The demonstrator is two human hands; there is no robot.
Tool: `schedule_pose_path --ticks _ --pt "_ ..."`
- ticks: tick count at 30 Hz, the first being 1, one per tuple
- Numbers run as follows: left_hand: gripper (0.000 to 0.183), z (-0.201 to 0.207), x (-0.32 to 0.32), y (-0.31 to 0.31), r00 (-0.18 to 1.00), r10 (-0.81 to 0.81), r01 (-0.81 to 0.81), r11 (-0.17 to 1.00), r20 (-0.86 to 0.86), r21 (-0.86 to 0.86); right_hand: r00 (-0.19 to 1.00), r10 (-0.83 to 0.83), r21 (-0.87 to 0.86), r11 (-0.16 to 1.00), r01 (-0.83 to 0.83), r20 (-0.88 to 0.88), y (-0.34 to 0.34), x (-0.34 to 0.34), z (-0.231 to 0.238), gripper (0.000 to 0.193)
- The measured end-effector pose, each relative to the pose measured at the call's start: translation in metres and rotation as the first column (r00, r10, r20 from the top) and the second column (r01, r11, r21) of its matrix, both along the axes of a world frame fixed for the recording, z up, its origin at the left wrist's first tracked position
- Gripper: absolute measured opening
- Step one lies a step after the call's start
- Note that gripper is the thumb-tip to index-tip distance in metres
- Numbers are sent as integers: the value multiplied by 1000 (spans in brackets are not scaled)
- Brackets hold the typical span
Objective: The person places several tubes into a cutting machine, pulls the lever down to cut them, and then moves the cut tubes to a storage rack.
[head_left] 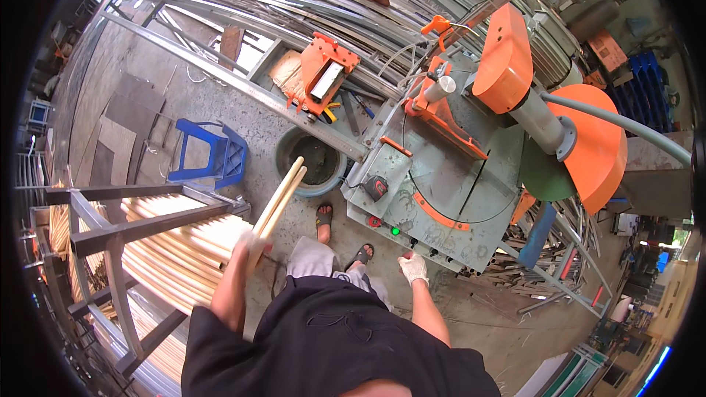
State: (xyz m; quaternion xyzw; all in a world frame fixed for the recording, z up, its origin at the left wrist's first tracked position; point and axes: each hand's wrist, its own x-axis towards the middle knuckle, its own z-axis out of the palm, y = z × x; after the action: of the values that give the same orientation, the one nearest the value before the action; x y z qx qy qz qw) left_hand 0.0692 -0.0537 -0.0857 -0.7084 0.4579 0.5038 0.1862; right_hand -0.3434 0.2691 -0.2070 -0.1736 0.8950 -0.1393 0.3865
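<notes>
While the left hand grips 2 pale sticks, the gloved right hand hangs fisted, empty, beside the saw table.

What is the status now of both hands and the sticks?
Left hand shut on wooden sticks, tips raised. Right hand, gloved, closed and empty beside the saw table. Metal rack at left.

Two pale wooden sticks are held up in the left hand. One big stack of the same sticks is seen just left of that grip. One blue stool, one round tub and one orange saw machine are seen beyond it.
</notes>
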Motion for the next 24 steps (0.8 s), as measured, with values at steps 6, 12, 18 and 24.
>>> schedule_pose_path --ticks 6,12,18,24 --pt "41 26 -119 -17 904 216 -296 939 -370 -175 998 -57 76 995 57 0 65 -3 36 25" --pt "38 115 -171 26 576 567 -671 739 -589 55 986 -134 190 975 112 103 158 -5 13 35" --pt "28 15 -178 39 655 674 -642 735 -343 217 981 -2 132 991 -24 193 183 -18 -7 28" --pt "31 18 -95 83 928 297 -262 950 -226 170 933 161 142 966 -216 322 125 -42 -4 27"
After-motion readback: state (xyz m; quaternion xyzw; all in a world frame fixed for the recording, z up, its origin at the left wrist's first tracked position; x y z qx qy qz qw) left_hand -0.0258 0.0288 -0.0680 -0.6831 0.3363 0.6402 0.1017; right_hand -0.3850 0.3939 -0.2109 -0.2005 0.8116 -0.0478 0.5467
